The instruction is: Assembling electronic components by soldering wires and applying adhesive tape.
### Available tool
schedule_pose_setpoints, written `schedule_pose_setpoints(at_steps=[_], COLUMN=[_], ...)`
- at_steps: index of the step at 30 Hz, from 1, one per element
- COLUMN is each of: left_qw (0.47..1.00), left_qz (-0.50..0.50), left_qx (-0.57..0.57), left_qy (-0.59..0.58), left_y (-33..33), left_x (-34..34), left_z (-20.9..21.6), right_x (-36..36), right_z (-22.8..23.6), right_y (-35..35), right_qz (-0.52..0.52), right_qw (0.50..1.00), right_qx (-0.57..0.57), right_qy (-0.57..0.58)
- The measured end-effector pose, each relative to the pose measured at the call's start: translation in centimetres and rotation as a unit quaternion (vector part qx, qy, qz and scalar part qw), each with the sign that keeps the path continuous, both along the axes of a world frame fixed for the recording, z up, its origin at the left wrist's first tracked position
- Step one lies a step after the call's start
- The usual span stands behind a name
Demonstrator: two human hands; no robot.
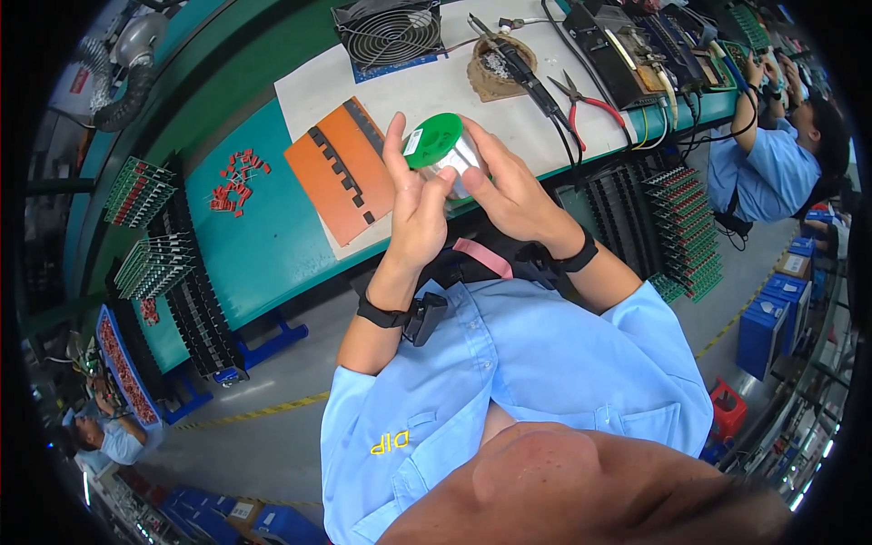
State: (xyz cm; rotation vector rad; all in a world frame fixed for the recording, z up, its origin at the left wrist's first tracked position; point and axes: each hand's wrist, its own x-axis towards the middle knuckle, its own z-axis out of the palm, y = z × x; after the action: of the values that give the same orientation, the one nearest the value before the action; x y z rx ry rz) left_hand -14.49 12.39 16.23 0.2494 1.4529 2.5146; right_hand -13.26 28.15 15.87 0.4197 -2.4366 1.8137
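Over the front edge of the bench I hold a spool of solder wire (438,138), its round green end turned up and silvery wire showing below. My left hand (418,204) grips its left side, thumb bent onto the wire and a finger raised along the green rim. My right hand (513,186) wraps around the other side, its thumb close to the wire. The fingers under the spool are hidden. Just left of my hands lies an orange board (341,173) with dark slotted strips. To the right are red-handled pliers (589,111).
A fan (389,36) stands at the back beside a soldering iron (513,64) and a brown tray (486,80). Red components (238,182) are scattered on the green bench at left. Racks of circuit boards (686,227) stand at right. Co-workers (772,173) sit on both sides.
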Motion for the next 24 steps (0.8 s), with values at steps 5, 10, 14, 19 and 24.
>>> schedule_pose_setpoints(at_steps=[5,10,14,19,24], left_qw=[0.996,0.999,0.995,0.970,0.881], left_qz=[-0.046,0.023,0.065,0.208,0.143], left_qx=[0.078,0.035,0.055,-0.081,-0.386], left_qy=[-0.026,0.018,0.045,0.096,0.232], left_y=[0.2,0.5,0.3,-1.3,-1.8], left_x=[-0.6,-1.6,-2.5,-2.5,-1.3], left_z=[-0.6,0.0,1.1,0.1,1.5], right_x=[-0.7,-0.7,-0.2,-0.2,-0.5], right_z=[-0.9,0.1,-0.4,-1.0,-2.5], right_y=[1.1,1.6,1.7,-0.5,-1.3], right_qz=[0.016,0.035,0.013,-0.088,-0.131], right_qw=[0.997,0.997,1.000,0.990,0.976], right_qx=[-0.066,-0.049,0.007,0.043,0.047], right_qy=[-0.031,-0.048,0.000,0.102,0.166])
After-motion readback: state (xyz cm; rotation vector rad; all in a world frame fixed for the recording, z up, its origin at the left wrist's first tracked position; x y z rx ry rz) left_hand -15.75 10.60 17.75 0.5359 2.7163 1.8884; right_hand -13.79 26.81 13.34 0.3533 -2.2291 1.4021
